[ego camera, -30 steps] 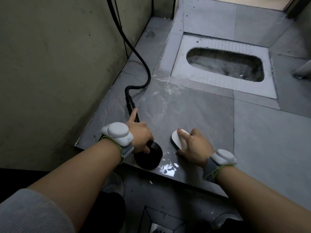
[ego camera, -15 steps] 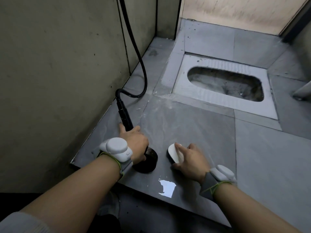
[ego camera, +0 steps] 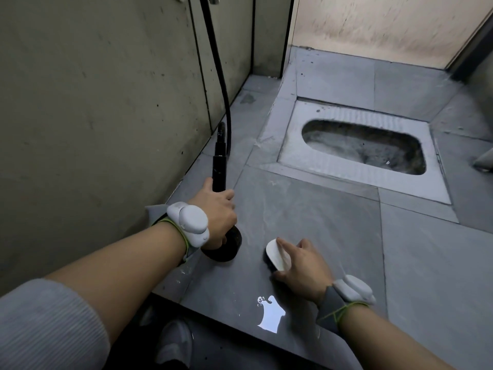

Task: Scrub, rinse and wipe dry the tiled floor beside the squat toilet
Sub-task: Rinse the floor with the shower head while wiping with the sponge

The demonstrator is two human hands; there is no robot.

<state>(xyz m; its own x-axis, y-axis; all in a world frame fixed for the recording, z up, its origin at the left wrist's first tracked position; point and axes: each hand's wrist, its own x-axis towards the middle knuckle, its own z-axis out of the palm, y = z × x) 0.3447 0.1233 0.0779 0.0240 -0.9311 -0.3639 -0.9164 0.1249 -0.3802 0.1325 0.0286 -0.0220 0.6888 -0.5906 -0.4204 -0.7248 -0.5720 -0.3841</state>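
Note:
My left hand [ego camera: 217, 213] grips the handle of a black shower head [ego camera: 219, 172]; its round face [ego camera: 226, 249] points down at the grey floor tile [ego camera: 306, 209]. The black hose [ego camera: 217, 62] runs up the left wall. My right hand [ego camera: 300, 265] holds a white-backed scrub brush [ego camera: 276, 253] flat on the same tile, forefinger laid along its top. The squat toilet [ego camera: 362, 145] lies beyond, set into the raised platform. The tile looks wet, with a bright reflection [ego camera: 270, 313] near its front edge.
A grey-green wall [ego camera: 93, 116] closes the left side. A beige door or panel [ego camera: 373, 25] stands at the back. The platform's front edge [ego camera: 213, 313] drops to a lower floor where a light shoe [ego camera: 174, 340] shows. More grey tiles [ego camera: 440, 263] extend right.
My left hand has lifted the shower handle so it points away along the wall, the hose loop now straighter. My right hand with the brush has slid slightly toward me. The view has tilted up.

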